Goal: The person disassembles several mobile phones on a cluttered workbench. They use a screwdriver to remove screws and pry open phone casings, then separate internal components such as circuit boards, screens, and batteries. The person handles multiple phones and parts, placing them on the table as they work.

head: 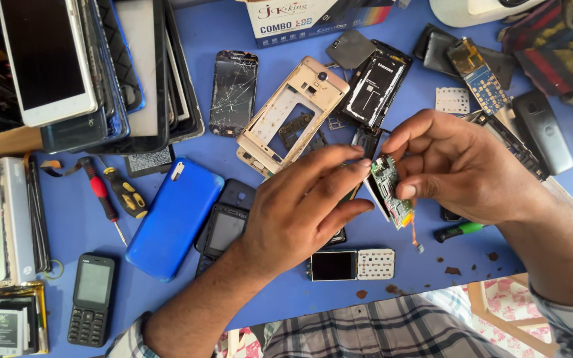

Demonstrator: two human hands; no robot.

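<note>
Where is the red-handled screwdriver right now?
In the head view, the red-handled screwdriver lies on the left of the blue table, beside a yellow-and-black screwdriver, left of the blue phone cover and above the small black keypad phone.

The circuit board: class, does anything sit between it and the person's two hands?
Nothing visible does. The right hand pinches the green circuit board directly, thumb on its lower edge, fingers at its top. The left hand has its fingertips against the board's left side. Phone parts lie below on the blue table, not between.
</note>
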